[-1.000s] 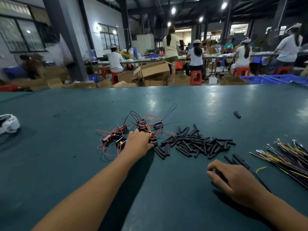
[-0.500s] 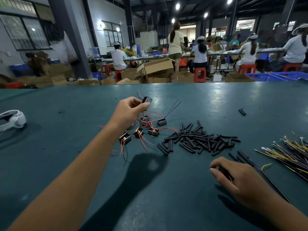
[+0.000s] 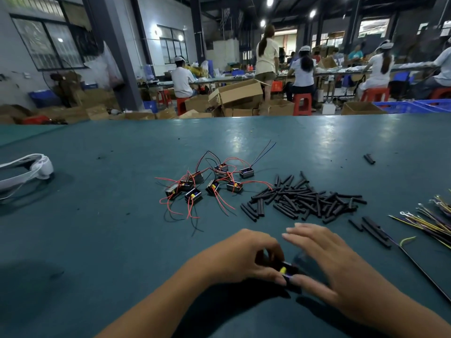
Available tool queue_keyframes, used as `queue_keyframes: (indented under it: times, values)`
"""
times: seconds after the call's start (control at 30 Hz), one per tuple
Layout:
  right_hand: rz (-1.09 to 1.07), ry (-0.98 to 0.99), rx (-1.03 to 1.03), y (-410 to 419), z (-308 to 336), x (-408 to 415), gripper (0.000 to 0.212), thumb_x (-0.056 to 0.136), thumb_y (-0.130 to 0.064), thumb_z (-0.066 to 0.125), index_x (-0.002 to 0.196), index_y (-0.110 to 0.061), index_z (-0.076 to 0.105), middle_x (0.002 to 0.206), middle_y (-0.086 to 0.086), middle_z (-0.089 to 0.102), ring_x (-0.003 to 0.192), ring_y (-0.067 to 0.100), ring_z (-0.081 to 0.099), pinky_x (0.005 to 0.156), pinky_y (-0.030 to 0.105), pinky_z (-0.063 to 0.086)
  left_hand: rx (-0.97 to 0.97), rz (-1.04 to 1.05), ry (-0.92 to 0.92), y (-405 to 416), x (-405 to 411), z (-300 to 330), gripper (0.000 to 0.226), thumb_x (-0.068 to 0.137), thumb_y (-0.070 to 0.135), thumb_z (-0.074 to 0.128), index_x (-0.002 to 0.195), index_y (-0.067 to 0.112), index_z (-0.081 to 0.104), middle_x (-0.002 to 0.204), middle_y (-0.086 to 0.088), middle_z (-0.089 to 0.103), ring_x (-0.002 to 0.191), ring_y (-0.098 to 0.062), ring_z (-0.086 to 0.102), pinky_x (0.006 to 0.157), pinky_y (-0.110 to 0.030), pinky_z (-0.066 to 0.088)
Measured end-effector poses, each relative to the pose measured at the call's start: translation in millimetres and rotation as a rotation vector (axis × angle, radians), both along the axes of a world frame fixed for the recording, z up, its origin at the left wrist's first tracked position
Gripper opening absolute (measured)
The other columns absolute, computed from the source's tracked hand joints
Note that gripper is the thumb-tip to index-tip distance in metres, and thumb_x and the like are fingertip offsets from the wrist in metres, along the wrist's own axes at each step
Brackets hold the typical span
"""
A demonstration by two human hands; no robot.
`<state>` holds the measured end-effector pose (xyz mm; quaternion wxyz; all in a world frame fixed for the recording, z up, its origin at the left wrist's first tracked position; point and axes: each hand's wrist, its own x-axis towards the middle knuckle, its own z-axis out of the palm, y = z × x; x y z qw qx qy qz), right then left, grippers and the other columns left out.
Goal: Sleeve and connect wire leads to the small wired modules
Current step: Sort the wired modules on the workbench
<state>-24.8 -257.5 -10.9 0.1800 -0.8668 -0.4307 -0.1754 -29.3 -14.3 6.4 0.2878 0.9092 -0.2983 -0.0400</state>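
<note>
The left hand (image 3: 246, 258) is resting low at the near middle of the teal counter (image 3: 97, 240), its fingers and thumb curling round a small black wired module (image 3: 288, 273) with a yellow part on top. The right hand (image 3: 334, 267) is lying just beside it, blurred, fingers straight and spread above the counter, a fingertip seeming to touch the module's near edge; it is gripping nothing. Farther back, a cluster of modules (image 3: 207, 184) is sitting in a tangle of red and black leads near the counter's middle, well apart from the hands. Just right of that cluster, a loose pile of black sleeving pieces (image 3: 307, 201) is spreading across the surface, with one stray sleeve piece (image 3: 369, 159) lying alone behind it. A bundle of yellow and purple wire leads (image 3: 429, 222) is lying at the right edge, and a few longer black tubes (image 3: 373, 230) are lying between it and the pile. A white headband-like object (image 3: 26, 169) is lying at the far left. Beyond the counter, workers are sitting on red stools (image 3: 302, 103) among cardboard boxes (image 3: 239, 92).
</note>
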Motion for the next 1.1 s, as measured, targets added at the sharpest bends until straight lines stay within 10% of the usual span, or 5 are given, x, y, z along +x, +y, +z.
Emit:
queue_keyframes:
  times: [0.13,0.33,0.6,0.9,1.1]
  values:
    - [0.001,-0.005,-0.047,6.4,-3.4,0.9,0.036,0.095,-0.057,0.046,0.11,-0.031,0.066,0.105,-0.017,0.064,0.108,0.005,0.06,0.105,0.033,0.033,-0.137,0.049,0.125,9.7,12.6,8.7,0.017,0.087,0.035,0.078,0.097,0.023,0.071,0.088,0.007,0.071,0.079,0.0,0.063,0.074,-0.018,0.051]
    - [0.035,-0.001,-0.071,9.4,-3.7,-0.4,0.026,0.093,-0.056,0.052,0.1,-0.033,0.063,0.09,-0.02,0.056,0.089,0.005,0.057,0.105,0.028,0.032,0.118,0.678,-0.312,62.5,104.8,35.2,0.013,0.093,0.017,0.069,0.103,0.009,0.069,0.098,-0.006,0.066,0.091,-0.02,0.062,0.083,-0.034,0.051]
    - [-0.144,-0.009,0.201,-13.8,11.9,7.3,0.03,0.085,-0.051,0.054,0.097,-0.027,0.067,0.088,-0.018,0.06,0.079,0.007,0.057,0.073,0.03,0.049,0.605,0.478,-0.423,69.4,159.1,11.3,0.043,0.089,0.041,0.071,0.129,0.029,0.061,0.126,-0.002,0.058,0.12,-0.024,0.052,0.095,-0.038,0.043]
    - [-0.251,0.014,0.19,-21.7,9.8,11.3,0.032,0.086,-0.051,0.052,0.1,-0.027,0.067,0.089,-0.018,0.061,0.081,0.01,0.058,0.073,0.033,0.049,0.47,0.425,-0.393,67.3,168.0,13.9,0.015,0.092,0.03,0.071,0.099,0.018,0.067,0.118,0.0,0.062,0.112,-0.022,0.054,0.092,-0.037,0.042]
    - [-0.268,0.033,0.185,-22.5,10.4,13.6,0.034,0.086,-0.052,0.051,0.102,-0.026,0.067,0.091,-0.018,0.062,0.083,0.01,0.059,0.076,0.034,0.048,-0.365,0.56,-0.129,62.6,161.6,53.3,0.012,0.097,0.019,0.066,0.091,0.012,0.059,0.088,-0.007,0.069,0.077,-0.021,0.063,0.068,-0.024,0.051]
